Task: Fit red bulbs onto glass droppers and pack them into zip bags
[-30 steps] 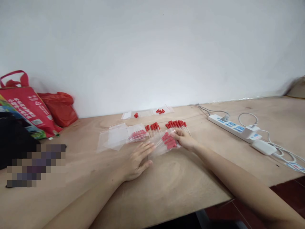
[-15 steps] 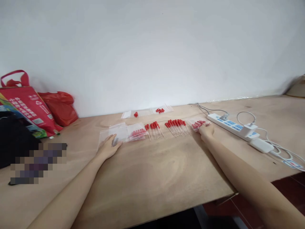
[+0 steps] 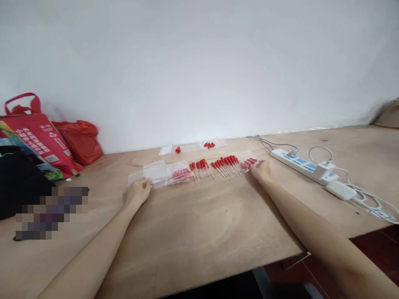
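A wooden table [image 3: 193, 232] bearing clear bags [image 3: 154, 172] apparently touches a pale wall [image 3: 199, 74].

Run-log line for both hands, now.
left hand: at flat plastic bags | right hand: at rightmost red-filled bag | red-topped droppers: between hands

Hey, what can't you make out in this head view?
Part of the packet: head view, covered by the right hand.
Part of the clear bags: head view, covered by the left hand.
Black item: head view, cut off by left edge.
Masked thing: head view, pixel blocks hide it.
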Motion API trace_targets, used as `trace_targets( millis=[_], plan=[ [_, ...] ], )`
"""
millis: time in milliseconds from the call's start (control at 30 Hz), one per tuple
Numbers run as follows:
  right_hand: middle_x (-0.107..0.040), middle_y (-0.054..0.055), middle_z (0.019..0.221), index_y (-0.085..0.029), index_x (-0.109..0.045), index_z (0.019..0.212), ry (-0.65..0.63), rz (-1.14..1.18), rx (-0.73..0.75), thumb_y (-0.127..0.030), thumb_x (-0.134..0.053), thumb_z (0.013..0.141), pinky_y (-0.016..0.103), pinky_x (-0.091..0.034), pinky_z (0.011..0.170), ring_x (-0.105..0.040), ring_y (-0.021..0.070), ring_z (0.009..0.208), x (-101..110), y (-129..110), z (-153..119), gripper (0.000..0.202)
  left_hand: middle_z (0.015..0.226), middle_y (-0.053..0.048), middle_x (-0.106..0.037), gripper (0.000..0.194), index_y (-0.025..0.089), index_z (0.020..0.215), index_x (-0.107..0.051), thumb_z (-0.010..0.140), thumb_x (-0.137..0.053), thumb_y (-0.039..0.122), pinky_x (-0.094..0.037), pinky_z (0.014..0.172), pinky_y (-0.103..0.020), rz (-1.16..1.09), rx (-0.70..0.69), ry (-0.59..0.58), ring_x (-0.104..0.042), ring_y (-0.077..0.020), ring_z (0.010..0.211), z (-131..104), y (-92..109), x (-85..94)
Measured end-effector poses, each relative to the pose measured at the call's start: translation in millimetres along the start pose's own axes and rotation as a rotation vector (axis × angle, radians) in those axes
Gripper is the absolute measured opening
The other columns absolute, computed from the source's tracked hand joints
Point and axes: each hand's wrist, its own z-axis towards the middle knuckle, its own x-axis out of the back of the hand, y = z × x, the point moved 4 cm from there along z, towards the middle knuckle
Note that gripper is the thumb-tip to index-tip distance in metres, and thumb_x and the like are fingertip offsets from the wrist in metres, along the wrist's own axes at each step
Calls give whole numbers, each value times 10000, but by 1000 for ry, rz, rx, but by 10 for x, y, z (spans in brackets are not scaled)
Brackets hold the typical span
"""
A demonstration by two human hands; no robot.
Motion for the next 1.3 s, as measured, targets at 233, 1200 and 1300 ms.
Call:
trace_targets(
  millis=[233,1200,1300],
  plan=[
    [-520,131,1066,-180,-615,908,100,-260,39,-314,-480,726,419,-293,872,-379,297,1083,95,-167,-116,263,1135,-36,-597,348,199,1020,-626,860,-356,349,-411,881,-345,-209,-58,489,-546,-221,1033,-178,202,521],
    [-509,-57,604,-135,-57,1325,-395,331,258,-211,-476,711,234,-416,506,-518,122,489,-36,-611,-512,747,1227,-72,-518,394,233,1132,-561,785,-520,415,-298,985,-491,-282,-938,-291,-416,-276,1167,-905,1087,156],
    [-462,-88,571,-159,-1,1324,-462,548,212,-233,-504,678,231,-409,460,-497,109,436,-69,-580,-728,823,1292,-79,-450,406,228,1188,-512,815,-488,386,-307,992,-473,-352,-932,-300,-364,-269,1213,-944,1118,96]
  ],
)
